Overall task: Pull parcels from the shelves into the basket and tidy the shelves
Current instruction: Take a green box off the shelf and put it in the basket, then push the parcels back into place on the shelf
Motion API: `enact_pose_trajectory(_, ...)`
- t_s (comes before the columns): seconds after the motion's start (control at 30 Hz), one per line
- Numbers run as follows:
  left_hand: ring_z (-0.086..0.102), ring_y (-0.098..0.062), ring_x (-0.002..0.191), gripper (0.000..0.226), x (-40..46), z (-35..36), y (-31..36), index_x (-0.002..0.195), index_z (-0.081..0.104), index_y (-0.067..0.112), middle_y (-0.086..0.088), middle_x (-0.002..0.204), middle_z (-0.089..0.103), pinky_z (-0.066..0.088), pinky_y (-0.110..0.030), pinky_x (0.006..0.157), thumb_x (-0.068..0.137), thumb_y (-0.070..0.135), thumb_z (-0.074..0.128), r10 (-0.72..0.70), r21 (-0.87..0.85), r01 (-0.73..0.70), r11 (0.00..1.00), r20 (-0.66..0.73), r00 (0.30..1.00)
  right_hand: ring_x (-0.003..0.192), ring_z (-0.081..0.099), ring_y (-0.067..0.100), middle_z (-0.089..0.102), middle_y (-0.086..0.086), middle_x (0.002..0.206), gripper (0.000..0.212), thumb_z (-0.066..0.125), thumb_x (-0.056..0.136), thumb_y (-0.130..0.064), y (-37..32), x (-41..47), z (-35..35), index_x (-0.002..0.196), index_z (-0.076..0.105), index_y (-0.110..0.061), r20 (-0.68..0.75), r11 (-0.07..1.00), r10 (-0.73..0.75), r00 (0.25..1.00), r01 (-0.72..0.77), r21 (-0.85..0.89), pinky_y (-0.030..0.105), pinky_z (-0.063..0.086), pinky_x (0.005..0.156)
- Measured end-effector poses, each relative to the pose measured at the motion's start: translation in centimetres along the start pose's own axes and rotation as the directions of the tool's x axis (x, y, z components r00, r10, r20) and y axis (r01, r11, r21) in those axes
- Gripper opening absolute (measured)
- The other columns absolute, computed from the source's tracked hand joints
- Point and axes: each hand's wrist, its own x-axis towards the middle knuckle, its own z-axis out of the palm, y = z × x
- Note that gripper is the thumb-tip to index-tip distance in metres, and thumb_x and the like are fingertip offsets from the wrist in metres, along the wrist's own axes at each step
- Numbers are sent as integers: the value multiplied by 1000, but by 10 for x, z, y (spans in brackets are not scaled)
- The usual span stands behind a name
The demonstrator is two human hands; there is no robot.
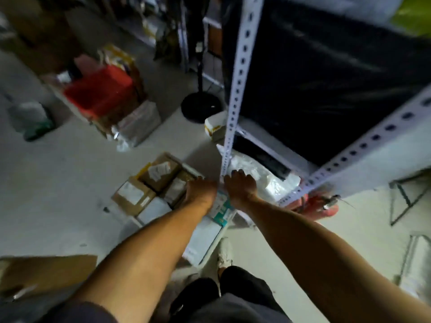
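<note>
Grey concrete floor (58,178) spreads left, littered with a red crate (102,89) far off. Near the middle, cardboard parcels (149,183) fill a white basket (205,248). Left hand (200,192) and right hand (240,185) reach down beside the shelf post (235,94); their grip is blurred, cannot tell.

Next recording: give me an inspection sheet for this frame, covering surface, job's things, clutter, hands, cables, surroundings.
Surface: pale concrete floor, blurred.
Job's things: basket on the floor holding cardboard parcels; white plastic parcel at the shelf foot.
Clutter: red crate on stacked boxes; flat cardboard; small white box.
Hands: left hand over the basket; right hand on the white plastic parcel; grip unclear.
Cables: nothing seen.
Surroundings: white perforated shelf post, black wrapped load, round black stand base.
</note>
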Motion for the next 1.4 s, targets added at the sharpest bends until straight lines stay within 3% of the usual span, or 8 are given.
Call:
enact_pose_trajectory(0.13, 61, -32, 118, 32, -48, -30, 56, 129, 62, 12, -11, 128, 63, 49, -38, 93, 102, 22, 50, 201, 188, -188, 964, -52, 978, 126, 45, 33, 51, 11, 133, 39, 50, 102, -38, 29, -71, -6, 137, 52, -22, -35, 986, 153, 988, -150, 77, 40, 42, 90)
enact_pose_trajectory(0.23, 53, -33, 128, 36, -79, -28, 94, 132, 57, 14, -12, 134, 58, 46, -42, 100, 96, 12, 58, 369, 418, -352, 837, 44, 928, 131, 43, 32, 48, 10, 138, 39, 54, 99, -30, 49, -132, 1, 136, 52, -19, -31, 958, 260, 965, -254, 132, 40, 40, 100)
enact_pose_trajectory(0.43, 58, -32, 122, 38, -132, -13, 217, 128, 59, 15, -10, 129, 62, 51, -40, 93, 90, 15, 64, 624, 515, -607, 606, 164, 764, 138, 40, 34, 40, 13, 153, 61, 64, 91, -22, 124, -266, 1, 148, 43, -18, -23, 870, 466, 884, -454, 191, 44, 36, 110)
enact_pose_trajectory(0.57, 57, -34, 123, 56, -162, -14, 319, 133, 55, 15, -11, 130, 58, 48, -41, 95, 82, 24, 75, 735, 532, -705, 470, 207, 646, 128, 49, 30, 54, 9, 135, 48, 63, 90, -14, 200, -345, 7, 137, 51, -18, -53, 747, 657, 752, -641, 175, 40, 42, 101)
enact_pose_trajectory(0.73, 61, -31, 109, 34, -187, -8, 462, 116, 63, 18, -7, 116, 62, 54, -42, 88, 83, 14, 65, 839, 599, -736, 317, 185, 512, 121, 49, 30, 55, 10, 125, 36, 59, 91, -11, 296, -445, 13, 126, 58, -18, -86, 570, 821, 565, -802, 177, 40, 42, 95)
enact_pose_trajectory(0.87, 59, -31, 113, 32, -234, 0, 561, 118, 62, 16, -9, 119, 61, 50, -40, 83, 87, 16, 60, 933, 595, -778, 202, 125, 337, 126, 47, 29, 52, 10, 130, 41, 61, 89, -16, 351, -525, 23, 130, 55, -21, -56, 397, 918, 393, -900, 179, 41, 41, 100)
enact_pose_trajectory(1.17, 63, -28, 108, 29, -328, 14, 707, 116, 66, 21, -6, 113, 66, 41, -34, 74, 88, 26, 59, 998, 511, -859, -28, 63, 5, 132, 43, 27, 48, 9, 141, 48, 62, 93, -20, 413, -651, 11, 139, 48, -24, -69, 79, 995, 70, -988, 134, 42, 37, 105)
enact_pose_trajectory(1.4, 67, -27, 92, 22, -366, -4, 806, 103, 68, 18, -8, 101, 69, 41, -33, 65, 91, 34, 60, 977, 452, -875, -172, -33, -209, 135, 40, 29, 47, 11, 143, 45, 57, 95, -13, 465, -709, -9, 139, 51, -20, -102, -69, 991, -83, -989, 132, 45, 34, 109)
